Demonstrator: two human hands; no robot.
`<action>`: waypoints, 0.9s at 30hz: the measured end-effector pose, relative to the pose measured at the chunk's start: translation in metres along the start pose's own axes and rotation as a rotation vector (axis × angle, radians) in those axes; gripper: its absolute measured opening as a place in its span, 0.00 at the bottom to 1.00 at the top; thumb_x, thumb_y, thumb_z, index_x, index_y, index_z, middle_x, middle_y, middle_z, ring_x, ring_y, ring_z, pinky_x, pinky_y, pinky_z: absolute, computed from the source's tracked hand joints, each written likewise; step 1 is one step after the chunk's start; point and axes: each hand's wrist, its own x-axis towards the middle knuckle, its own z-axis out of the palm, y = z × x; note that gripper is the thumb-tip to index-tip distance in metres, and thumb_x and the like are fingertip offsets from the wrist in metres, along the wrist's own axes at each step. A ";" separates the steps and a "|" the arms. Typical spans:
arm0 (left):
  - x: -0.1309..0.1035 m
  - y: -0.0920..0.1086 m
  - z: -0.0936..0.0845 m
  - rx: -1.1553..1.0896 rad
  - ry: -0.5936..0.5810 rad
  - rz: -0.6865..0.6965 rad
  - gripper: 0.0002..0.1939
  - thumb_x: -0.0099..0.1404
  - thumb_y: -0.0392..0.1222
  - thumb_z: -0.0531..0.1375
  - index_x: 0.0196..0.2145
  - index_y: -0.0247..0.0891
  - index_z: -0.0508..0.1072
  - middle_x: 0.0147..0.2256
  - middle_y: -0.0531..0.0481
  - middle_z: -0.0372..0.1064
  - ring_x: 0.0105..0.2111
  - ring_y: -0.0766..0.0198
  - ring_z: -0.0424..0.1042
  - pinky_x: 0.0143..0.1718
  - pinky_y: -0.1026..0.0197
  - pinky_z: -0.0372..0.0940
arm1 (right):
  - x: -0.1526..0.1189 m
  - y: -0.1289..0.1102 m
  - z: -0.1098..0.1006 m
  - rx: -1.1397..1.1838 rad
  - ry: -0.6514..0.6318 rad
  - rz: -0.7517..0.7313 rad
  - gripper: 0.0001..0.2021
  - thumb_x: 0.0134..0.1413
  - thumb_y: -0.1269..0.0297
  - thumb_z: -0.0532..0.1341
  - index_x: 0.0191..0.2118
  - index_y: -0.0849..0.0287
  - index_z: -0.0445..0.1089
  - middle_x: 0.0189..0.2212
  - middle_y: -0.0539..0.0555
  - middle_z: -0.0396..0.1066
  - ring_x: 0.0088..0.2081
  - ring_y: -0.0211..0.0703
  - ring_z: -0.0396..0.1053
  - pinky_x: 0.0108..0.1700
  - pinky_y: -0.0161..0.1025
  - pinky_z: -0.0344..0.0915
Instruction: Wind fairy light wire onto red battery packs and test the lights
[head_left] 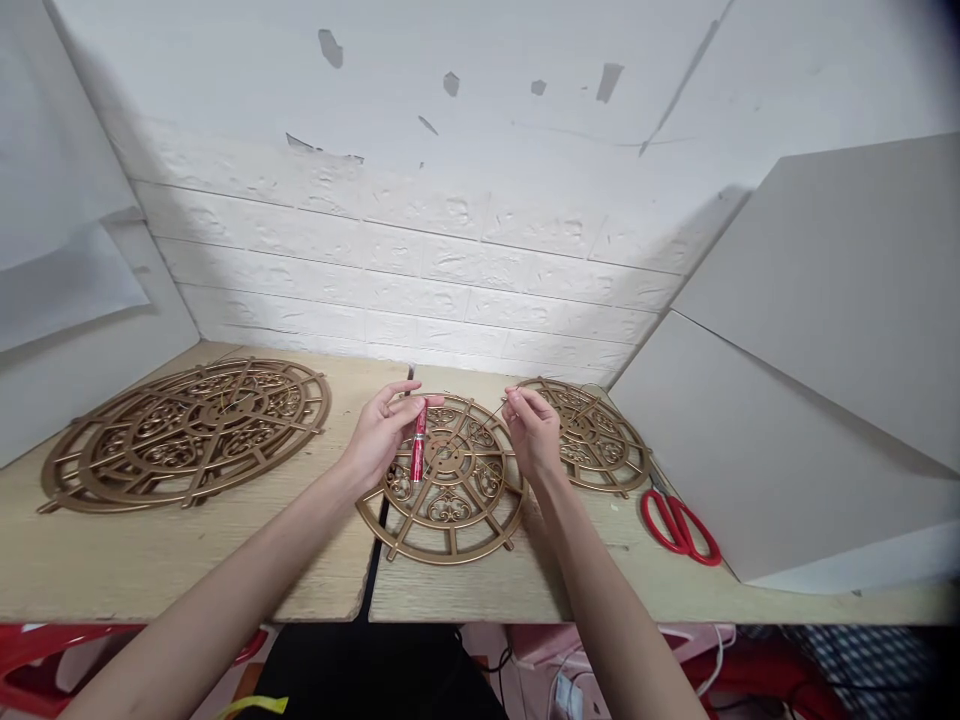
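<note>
My left hand [386, 430] holds a slim red tube with a silver band [419, 450] between thumb and fingers, nearly upright. My right hand [534, 428] is closed in a pinch on a thin dark strand [491, 417], a wire or cord, which slants down to the left. Under both hands a round gold openwork grille [452, 541] lies flat on the table, with scrolls and a ring at its centre. The red tube hides part of this grille. Whether the strand is fastened to the grille or the tube cannot be made out.
Stacked gold grilles [187, 430] lie at the left, and another grille [592, 435] lies behind my right hand. Red-handled scissors [679, 525] rest at the right by a grey-white panel [810, 400]. A dark gap [373, 560] splits the wooden tabletop [315, 570]. A white wall [420, 240] stands behind.
</note>
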 end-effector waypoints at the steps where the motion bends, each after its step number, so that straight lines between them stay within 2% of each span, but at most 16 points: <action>1: 0.000 0.000 0.001 0.008 -0.003 -0.016 0.23 0.51 0.41 0.67 0.43 0.35 0.67 0.35 0.43 0.76 0.24 0.69 0.69 0.28 0.64 0.65 | 0.000 -0.001 0.000 0.004 0.005 0.001 0.10 0.37 0.59 0.69 0.27 0.57 0.72 0.30 0.51 0.69 0.25 0.33 0.59 0.29 0.35 0.61; 5: -0.001 -0.002 0.002 0.044 -0.035 -0.075 0.20 0.49 0.42 0.68 0.39 0.34 0.70 0.34 0.43 0.76 0.27 0.66 0.72 0.29 0.63 0.66 | -0.003 -0.005 0.004 0.014 -0.067 0.058 0.10 0.38 0.60 0.69 0.29 0.57 0.73 0.28 0.51 0.69 0.23 0.32 0.58 0.25 0.34 0.58; 9: 0.000 -0.007 0.001 0.097 -0.053 -0.072 0.17 0.49 0.45 0.68 0.34 0.33 0.72 0.34 0.41 0.76 0.30 0.62 0.74 0.30 0.62 0.68 | -0.009 -0.006 0.008 0.005 -0.185 0.161 0.10 0.39 0.59 0.69 0.31 0.57 0.75 0.24 0.49 0.69 0.20 0.31 0.57 0.21 0.32 0.53; 13: -0.001 -0.011 0.001 0.248 -0.063 0.057 0.16 0.51 0.46 0.67 0.35 0.35 0.73 0.34 0.43 0.76 0.33 0.61 0.74 0.33 0.61 0.68 | -0.017 -0.001 0.014 -0.059 -0.333 0.232 0.11 0.41 0.57 0.68 0.30 0.58 0.75 0.22 0.49 0.70 0.16 0.29 0.53 0.16 0.31 0.45; 17: -0.004 -0.013 0.002 0.427 -0.095 0.238 0.13 0.52 0.44 0.66 0.35 0.35 0.75 0.34 0.45 0.75 0.34 0.61 0.74 0.35 0.62 0.68 | -0.023 0.004 0.018 -0.108 -0.471 0.288 0.12 0.43 0.54 0.67 0.31 0.58 0.74 0.23 0.49 0.71 0.15 0.30 0.55 0.16 0.31 0.45; 19: -0.005 -0.013 0.003 0.460 -0.102 0.266 0.15 0.52 0.43 0.66 0.37 0.36 0.75 0.34 0.46 0.75 0.34 0.61 0.74 0.34 0.62 0.68 | -0.024 0.005 0.019 -0.112 -0.475 0.300 0.13 0.42 0.54 0.68 0.30 0.58 0.74 0.19 0.47 0.68 0.14 0.29 0.53 0.16 0.31 0.46; 24: -0.007 -0.011 0.003 0.482 -0.143 0.251 0.20 0.52 0.43 0.66 0.43 0.36 0.73 0.33 0.46 0.74 0.33 0.61 0.73 0.33 0.62 0.68 | -0.023 0.006 0.016 -0.120 -0.444 0.269 0.12 0.42 0.55 0.68 0.27 0.60 0.74 0.11 0.43 0.54 0.15 0.28 0.46 0.18 0.31 0.40; 27: -0.007 -0.011 0.002 0.497 -0.178 0.254 0.21 0.53 0.43 0.66 0.45 0.36 0.72 0.34 0.46 0.74 0.35 0.61 0.73 0.32 0.63 0.68 | -0.022 0.004 0.015 -0.154 -0.452 0.267 0.13 0.41 0.56 0.69 0.26 0.62 0.74 0.12 0.43 0.52 0.16 0.28 0.45 0.19 0.31 0.40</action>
